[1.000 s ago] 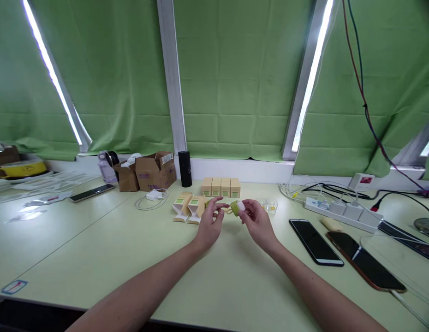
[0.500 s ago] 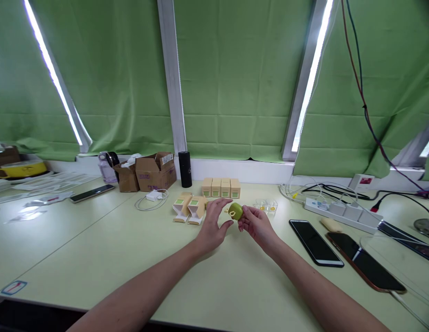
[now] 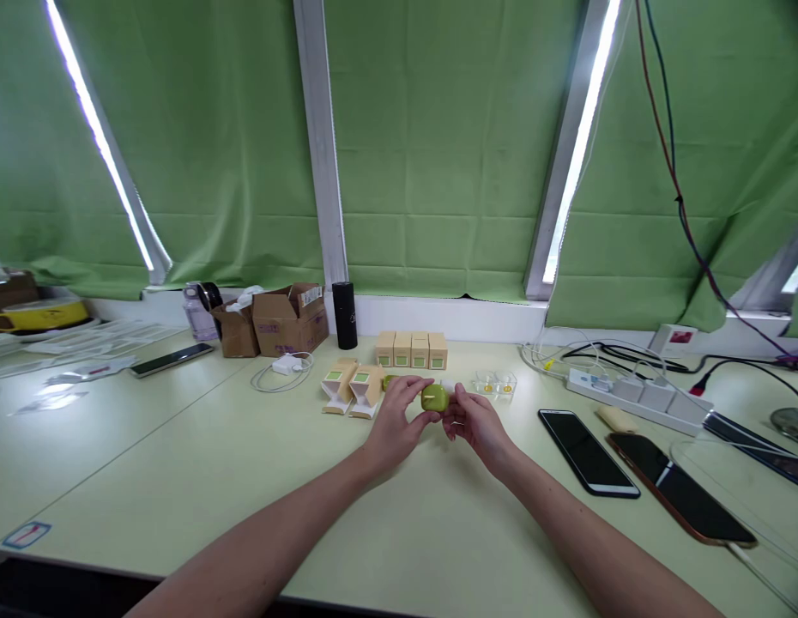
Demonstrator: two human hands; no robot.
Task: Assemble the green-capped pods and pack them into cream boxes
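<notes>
A small rounded olive-green case [image 3: 434,397], with a pale line across its face, is held up over the table between my two hands. My left hand [image 3: 399,422] has its thumb under the case's left side and its fingers along the top. My right hand [image 3: 477,427] pinches at the case's right side, fingers curled. Something whitish shows behind the case near my right fingertips, too small to name. Another green piece [image 3: 387,381] lies partly hidden behind my left fingers. Two opened kraft cartons [image 3: 351,386] with green labels lie left of my left hand.
Several closed kraft boxes [image 3: 412,350] stand in a row behind my hands. A clear plastic tray [image 3: 495,384] with yellow spots lies right of them. Farther right are phones [image 3: 589,452] and a power strip [image 3: 637,399] with cables. Cardboard boxes [image 3: 289,319] and a black cylinder [image 3: 344,316] stand back left.
The green case has turned and shifted slightly left and down; its pale loop now shows as a line. My left thumb and fingers have closed onto it.
</notes>
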